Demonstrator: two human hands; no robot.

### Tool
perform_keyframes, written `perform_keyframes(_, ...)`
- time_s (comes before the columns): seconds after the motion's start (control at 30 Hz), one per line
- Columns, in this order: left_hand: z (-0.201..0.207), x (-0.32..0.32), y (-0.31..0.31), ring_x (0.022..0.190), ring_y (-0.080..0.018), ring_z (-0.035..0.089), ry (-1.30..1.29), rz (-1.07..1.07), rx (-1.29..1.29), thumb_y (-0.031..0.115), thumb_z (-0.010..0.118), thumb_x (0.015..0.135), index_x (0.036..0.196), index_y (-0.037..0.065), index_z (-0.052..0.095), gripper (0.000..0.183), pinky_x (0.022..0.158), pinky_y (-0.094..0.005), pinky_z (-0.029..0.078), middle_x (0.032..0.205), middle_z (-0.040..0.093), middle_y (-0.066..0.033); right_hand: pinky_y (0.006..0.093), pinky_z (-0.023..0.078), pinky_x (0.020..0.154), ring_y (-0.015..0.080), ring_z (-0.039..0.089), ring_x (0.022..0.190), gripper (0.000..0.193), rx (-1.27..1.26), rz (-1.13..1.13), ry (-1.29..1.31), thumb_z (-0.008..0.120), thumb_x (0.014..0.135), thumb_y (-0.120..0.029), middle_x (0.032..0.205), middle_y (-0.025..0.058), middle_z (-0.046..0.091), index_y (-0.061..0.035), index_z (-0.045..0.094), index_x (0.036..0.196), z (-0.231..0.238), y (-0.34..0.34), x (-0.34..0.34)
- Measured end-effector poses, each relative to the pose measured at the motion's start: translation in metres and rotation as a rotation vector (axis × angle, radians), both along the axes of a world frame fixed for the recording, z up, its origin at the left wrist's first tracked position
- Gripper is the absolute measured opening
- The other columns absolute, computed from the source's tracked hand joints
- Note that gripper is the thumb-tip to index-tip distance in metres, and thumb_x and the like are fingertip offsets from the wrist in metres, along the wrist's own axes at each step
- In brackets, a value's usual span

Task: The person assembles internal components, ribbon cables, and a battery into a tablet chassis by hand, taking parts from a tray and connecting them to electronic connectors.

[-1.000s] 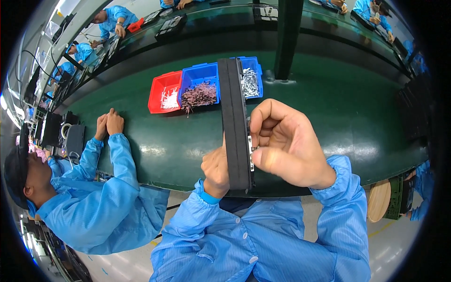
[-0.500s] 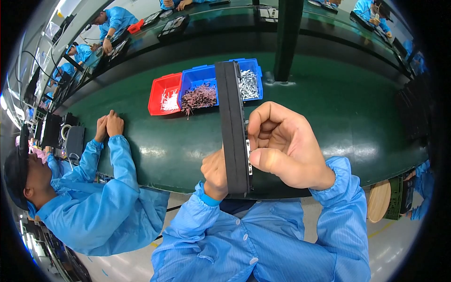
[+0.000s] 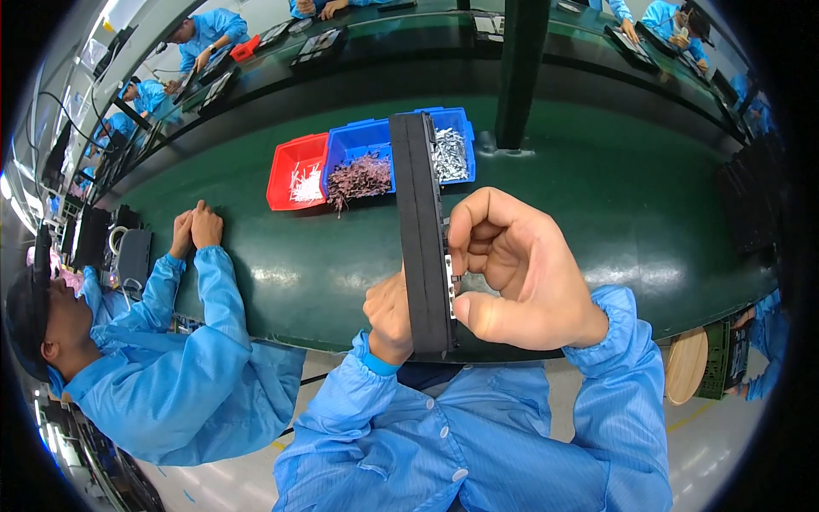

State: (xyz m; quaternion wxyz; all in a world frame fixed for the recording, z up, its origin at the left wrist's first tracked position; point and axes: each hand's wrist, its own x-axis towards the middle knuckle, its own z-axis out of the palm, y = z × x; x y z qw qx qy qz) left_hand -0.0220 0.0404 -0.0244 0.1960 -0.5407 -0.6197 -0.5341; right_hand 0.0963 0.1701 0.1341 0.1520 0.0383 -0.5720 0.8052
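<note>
A flat black case-like device [image 3: 418, 239] stands on edge in front of my chest, its narrow side toward me. My left hand [image 3: 389, 309] is wrapped round it from the left, partly hidden behind it. At the right face, a light metal strip [image 3: 450, 286] shows along the edge. My right hand [image 3: 520, 273] is curled beside this strip, index finger and thumb bent toward it with a gap between them. A tiny metallic bit shows in that gap; whether the fingers grip it cannot be told. The device's right face is mostly out of sight.
Beyond the device on the green table [image 3: 597, 213] stand a red bin [image 3: 283, 175] of white sticks and blue bins [image 3: 363, 132] with brownish-pink and silvery small parts. A dark post [image 3: 519, 85] rises behind. A co-worker [image 3: 171, 367] sits close at left. A round wooden stool [image 3: 687, 367] is at right.
My right thumb has shifted slightly down and away from the index finger, so the metallic bit between them shows more. The device stays nearly in place. A co-worker's hand has appeared far right.
</note>
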Motion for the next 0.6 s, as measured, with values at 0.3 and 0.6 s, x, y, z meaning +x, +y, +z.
perform_keyframes(0.3, 0.017, 0.011, -0.008, 0.065, -0.0253, 0.070, -0.136, 0.029, -0.120, 0.004, 0.076, 0.068, 0.098, -0.006, 0.068, 0.033, 0.052, -0.0311, 0.053, 0.084, 0.071, -0.0153, 0.0270, 0.048, 0.083, 0.0116, 0.053, 0.089, 0.040, 0.040, -0.005, -0.048, 0.067, 0.071, 0.000, 0.100, 0.0071, 0.053, 0.0007, 0.048, 0.107, 0.003, 0.001, 0.000)
perform_keyframes(0.6, 0.007, 0.001, 0.002, 0.066, -0.0258, 0.071, -0.007, 0.013, -0.004, 0.003, 0.076, 0.068, 0.098, -0.006, 0.068, 0.032, 0.053, -0.0312, 0.054, 0.086, 0.071, -0.0161, 0.0277, 0.048, 0.085, 0.0112, 0.053, 0.090, 0.042, 0.026, 0.013, -0.061, 0.067, 0.071, 0.001, 0.101, 0.0067, 0.053, 0.0006, 0.048, 0.108, 0.003, 0.002, 0.001)
